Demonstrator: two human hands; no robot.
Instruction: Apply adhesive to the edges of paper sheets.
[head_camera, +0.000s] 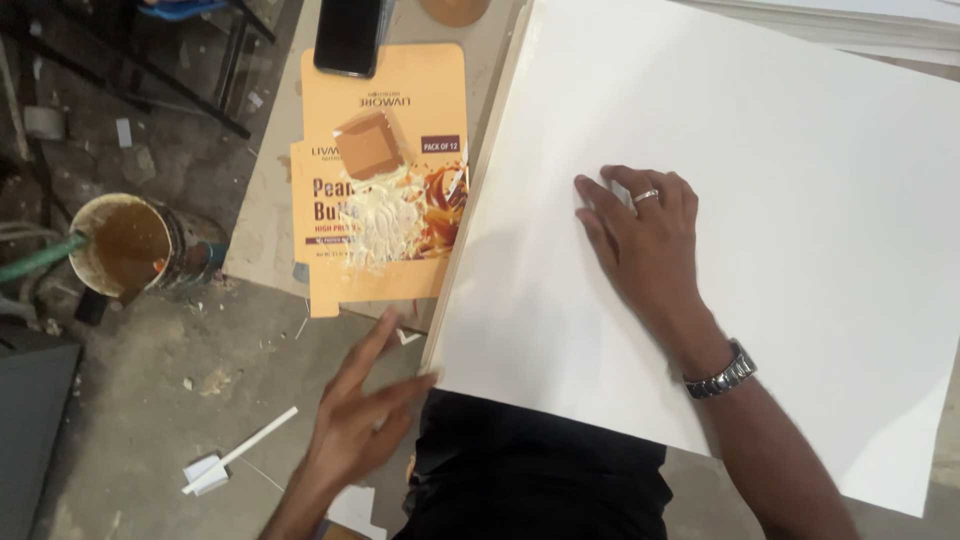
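Hands over a large white sheet (760, 230) on the worktop (270, 215); right hand (640, 235) lies flat, fingers spread, pinning it; left hand (360, 420) open, empty, fingertips at the near corner — best kept steady; orange flattened carton (385, 180) alongside.

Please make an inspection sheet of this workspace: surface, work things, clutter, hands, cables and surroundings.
Surface: worktable, mostly covered.
Work things: large white sheet on top of a stack; flattened orange carton beside it.
Clutter: black phone on the carton's top edge; white paper scraps on the floor.
Hands: right hand flat on the sheet, with a ring and a wristwatch; left hand open at the sheet's near left corner, fingers spread, holding nothing.
Cables: nothing seen.
Surroundings: dirty tin of brown liquid on a dusty floor; dark metal frame at upper left.
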